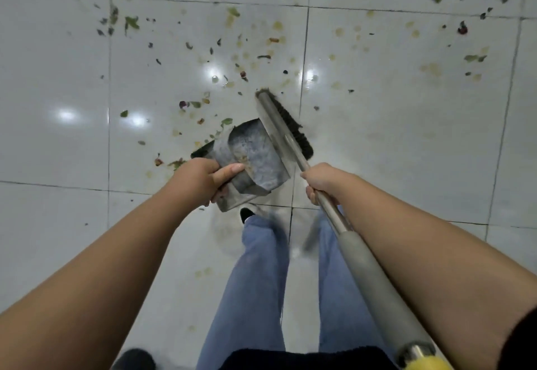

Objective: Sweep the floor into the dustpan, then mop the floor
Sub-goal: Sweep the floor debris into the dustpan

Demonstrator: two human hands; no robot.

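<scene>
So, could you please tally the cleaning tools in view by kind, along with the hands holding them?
Dustpan: 1, gripped by the left hand
Broom: 1, its handle gripped by the right hand
Hands: 2
Mop: 0 in view
Total: 2 tools, 2 hands

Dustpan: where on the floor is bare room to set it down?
Bare tile lies left of the left hand and right of the broom head. Ahead of the dustpan it is crowded with scattered leaf scraps and stains.
</scene>
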